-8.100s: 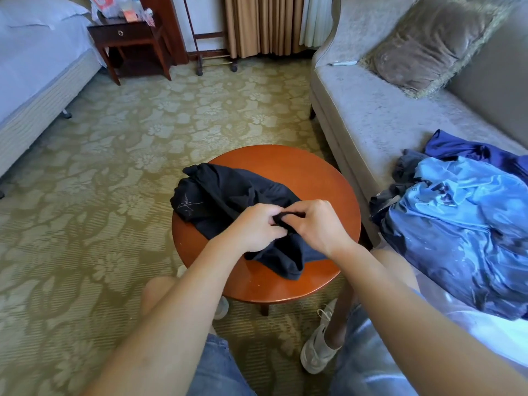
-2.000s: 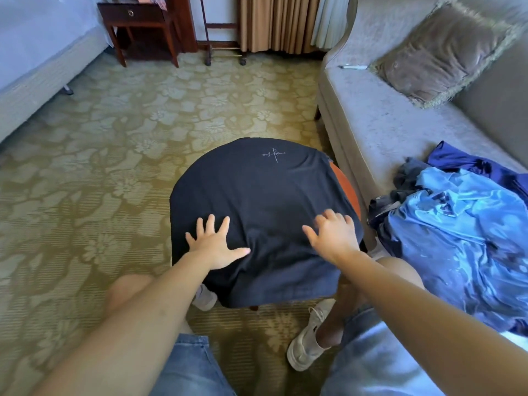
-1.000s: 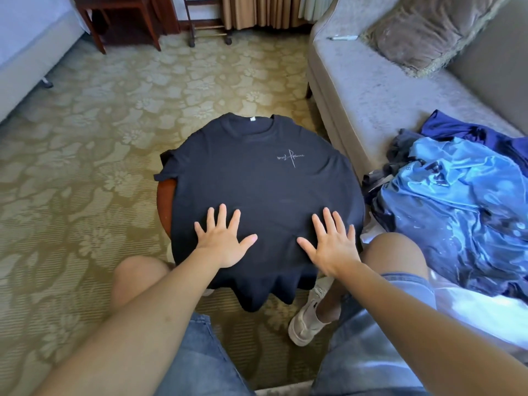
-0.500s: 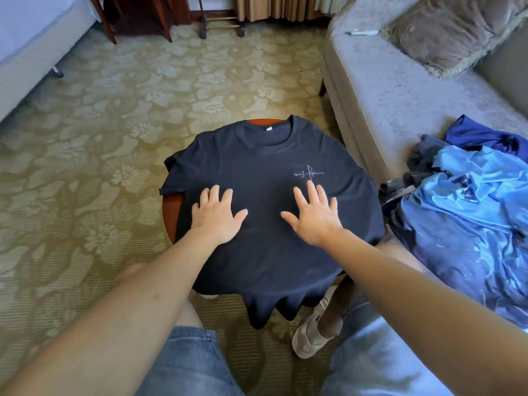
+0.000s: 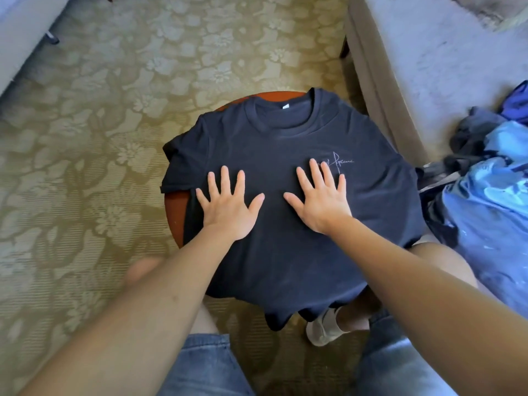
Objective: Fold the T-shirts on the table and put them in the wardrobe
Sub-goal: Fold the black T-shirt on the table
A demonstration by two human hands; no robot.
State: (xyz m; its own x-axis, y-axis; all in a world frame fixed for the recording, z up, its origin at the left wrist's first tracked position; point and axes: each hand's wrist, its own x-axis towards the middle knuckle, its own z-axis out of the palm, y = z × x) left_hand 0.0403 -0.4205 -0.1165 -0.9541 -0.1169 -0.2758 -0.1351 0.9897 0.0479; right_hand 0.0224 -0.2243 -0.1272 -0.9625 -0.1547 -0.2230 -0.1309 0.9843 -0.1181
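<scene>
Because the black T-shirt (image 5: 280, 138) overhangs the small round table (image 5: 175, 215) at its near and right edges, we press our left hand (image 5: 228, 208) and right hand (image 5: 321, 204) flat on its chest, fingers spread and gripping nothing, seemingly to smooth it for folding.

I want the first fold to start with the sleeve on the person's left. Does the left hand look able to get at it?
Probably yes. The left hand lies flat on the black T-shirt, its little finger close to that sleeve, with nothing lying on or between them.
</scene>
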